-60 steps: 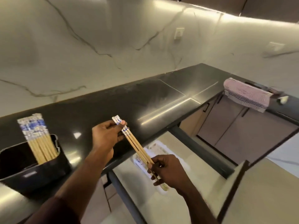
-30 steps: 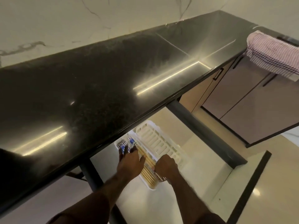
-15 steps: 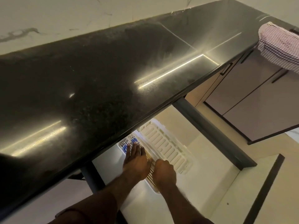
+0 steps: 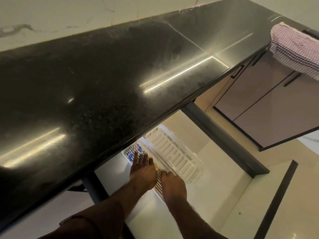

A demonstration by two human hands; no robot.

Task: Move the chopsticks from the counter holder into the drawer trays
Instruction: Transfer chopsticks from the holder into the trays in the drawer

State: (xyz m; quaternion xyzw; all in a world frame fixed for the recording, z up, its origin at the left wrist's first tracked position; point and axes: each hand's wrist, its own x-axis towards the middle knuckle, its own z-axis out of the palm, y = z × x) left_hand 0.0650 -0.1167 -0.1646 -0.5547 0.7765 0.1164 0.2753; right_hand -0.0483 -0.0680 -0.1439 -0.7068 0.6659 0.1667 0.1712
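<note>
Reaching under the black counter (image 4: 120,80) edge, both hands work in the open drawer (image 4: 215,185). Left hand (image 4: 142,171) lies flat, fingers (image 4: 136,155) spread and released, pressing on the chopsticks (image 4: 158,173); blue-patterned ends (image 4: 132,152) poke out just past the fingertips. Chopsticks lie in the left white tray (image 4: 125,153), running between both hands. Right hand (image 4: 173,185) covers their near ends, fingers curled down, grip cannot be told. Right slotted tray (image 4: 174,156) sits just beside. Checked towel (image 4: 293,49) hangs far right.
</note>
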